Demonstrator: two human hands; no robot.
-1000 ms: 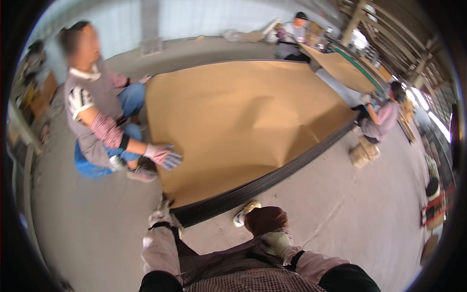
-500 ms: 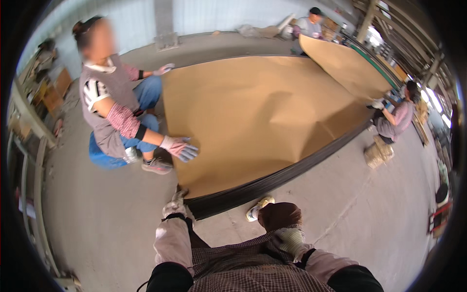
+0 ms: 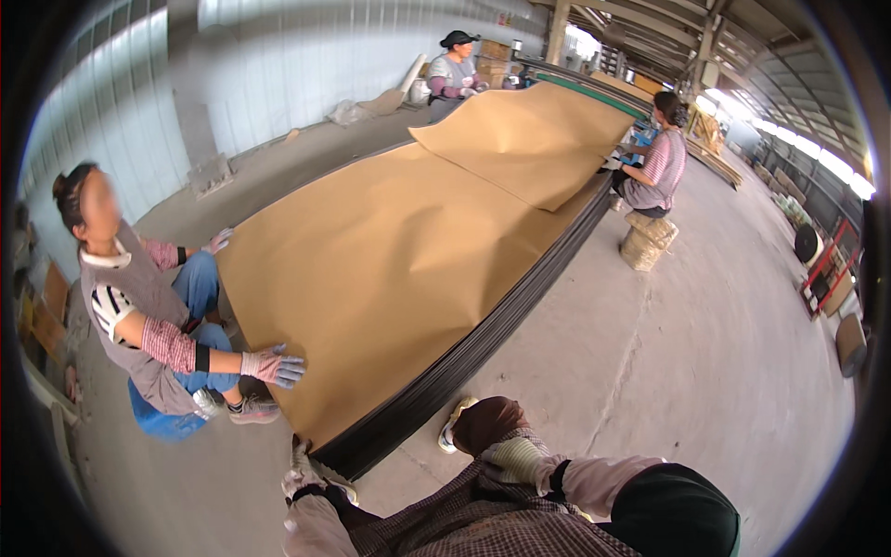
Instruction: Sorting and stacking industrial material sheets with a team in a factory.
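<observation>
A large brown paper-like sheet (image 3: 399, 251) lies on a long, low stack of thin dark sheets (image 3: 436, 390). My left hand (image 3: 300, 475), in a white glove, is at the stack's near corner; whether it grips the edge is hidden. My right hand (image 3: 509, 460), also gloved, rests curled on my raised knee (image 3: 483, 422) beside my shoe (image 3: 455, 425). A seated person on the left presses a gloved hand (image 3: 274, 367) on the sheet's near edge. At the far end a second brown sheet (image 3: 538, 130) is lifted and folded over.
One person sits on a woven stool (image 3: 648, 243) at the stack's right side, and another stands at the far end (image 3: 452, 70). A blue seat (image 3: 162, 422) is under the left person. The floor is concrete (image 3: 705, 371). Racks and rolls line the right wall (image 3: 821, 269).
The view has tilted up and shifted, so the far end of the stack shows now. The left person's hand stays on the sheet edge. My hands have hardly moved.
</observation>
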